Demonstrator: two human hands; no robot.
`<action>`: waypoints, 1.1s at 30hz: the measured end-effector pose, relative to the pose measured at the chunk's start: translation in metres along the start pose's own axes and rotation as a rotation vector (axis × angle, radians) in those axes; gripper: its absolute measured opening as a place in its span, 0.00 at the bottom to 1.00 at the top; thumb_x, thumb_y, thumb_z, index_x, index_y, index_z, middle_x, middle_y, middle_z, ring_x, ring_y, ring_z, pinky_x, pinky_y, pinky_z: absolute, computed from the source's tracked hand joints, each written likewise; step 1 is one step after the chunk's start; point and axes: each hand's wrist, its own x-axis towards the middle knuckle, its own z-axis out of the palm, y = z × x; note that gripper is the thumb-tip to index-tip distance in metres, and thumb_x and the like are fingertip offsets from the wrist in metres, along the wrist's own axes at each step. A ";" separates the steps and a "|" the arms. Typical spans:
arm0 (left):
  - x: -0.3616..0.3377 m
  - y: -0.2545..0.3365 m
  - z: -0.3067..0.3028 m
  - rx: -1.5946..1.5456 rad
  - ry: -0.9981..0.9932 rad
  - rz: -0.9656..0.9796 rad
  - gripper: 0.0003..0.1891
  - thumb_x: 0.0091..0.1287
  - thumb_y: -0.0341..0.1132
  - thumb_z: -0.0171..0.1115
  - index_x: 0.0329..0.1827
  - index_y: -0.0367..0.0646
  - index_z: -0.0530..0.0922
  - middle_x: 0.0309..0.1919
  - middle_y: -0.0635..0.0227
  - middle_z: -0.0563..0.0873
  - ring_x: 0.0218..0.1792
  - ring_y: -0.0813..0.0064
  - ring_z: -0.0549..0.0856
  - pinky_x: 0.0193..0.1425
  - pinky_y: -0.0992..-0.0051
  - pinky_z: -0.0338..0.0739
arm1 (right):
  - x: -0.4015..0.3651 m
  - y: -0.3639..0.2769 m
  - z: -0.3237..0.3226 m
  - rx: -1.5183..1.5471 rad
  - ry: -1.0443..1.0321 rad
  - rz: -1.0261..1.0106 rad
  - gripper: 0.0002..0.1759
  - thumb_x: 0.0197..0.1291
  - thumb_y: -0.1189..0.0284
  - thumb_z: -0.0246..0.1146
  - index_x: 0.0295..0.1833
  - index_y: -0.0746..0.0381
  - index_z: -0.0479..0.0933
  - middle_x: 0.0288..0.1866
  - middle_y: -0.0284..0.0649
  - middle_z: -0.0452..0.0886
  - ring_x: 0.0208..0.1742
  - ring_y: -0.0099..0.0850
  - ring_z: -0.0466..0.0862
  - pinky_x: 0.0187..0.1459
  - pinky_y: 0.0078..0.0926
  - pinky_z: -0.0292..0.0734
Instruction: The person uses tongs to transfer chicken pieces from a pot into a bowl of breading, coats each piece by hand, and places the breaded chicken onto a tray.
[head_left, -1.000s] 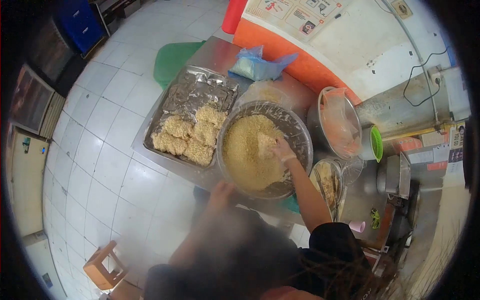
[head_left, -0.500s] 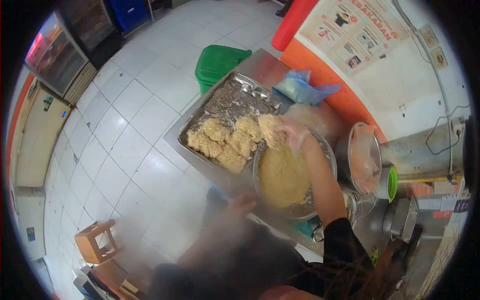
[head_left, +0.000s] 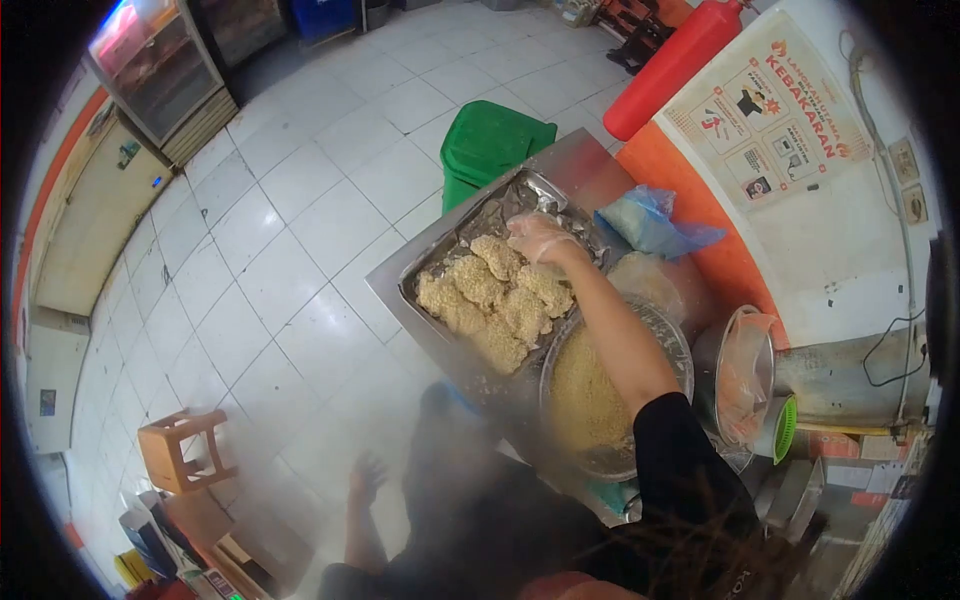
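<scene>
The gloved right hand point(head_left: 540, 238) has moved from the far rim of the bowl point(head_left: 662, 345) into the tray point(head_left: 488, 218), its fingers' hold undeterminable, breaded pieces point(head_left: 523, 312) lying immediately left and near, the left hand point(head_left: 367, 475), fingers apart, farther off.

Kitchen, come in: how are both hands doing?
Right hand over tray, by coated pieces, grip unclear. Left hand open, away from tray. Bowl under right forearm; nothing visibly blocking.
</scene>
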 end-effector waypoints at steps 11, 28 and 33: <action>0.053 -0.027 -0.018 0.426 -0.037 -0.251 0.33 0.71 0.56 0.47 0.74 0.52 0.57 0.69 0.54 0.67 0.61 0.51 0.73 0.63 0.53 0.65 | -0.319 0.074 -0.005 0.516 0.273 0.138 0.30 0.58 0.66 0.67 0.64 0.65 0.69 0.59 0.46 0.77 0.59 0.35 0.77 0.63 0.30 0.69; 0.069 0.058 0.121 0.791 -0.241 -0.044 0.20 0.71 0.40 0.53 0.63 0.43 0.71 0.56 0.66 0.78 0.44 0.72 0.81 0.41 0.72 0.78 | -0.611 0.114 0.143 0.111 0.478 1.251 0.41 0.52 0.53 0.66 0.69 0.56 0.63 0.49 0.52 0.81 0.53 0.47 0.81 0.56 0.44 0.73; 0.068 0.057 0.117 0.828 -0.264 -0.032 0.19 0.71 0.36 0.53 0.63 0.42 0.71 0.56 0.66 0.79 0.44 0.72 0.82 0.43 0.71 0.79 | -0.614 0.103 0.121 -0.113 0.448 1.068 0.36 0.54 0.58 0.63 0.69 0.56 0.64 0.43 0.48 0.84 0.45 0.47 0.83 0.46 0.44 0.77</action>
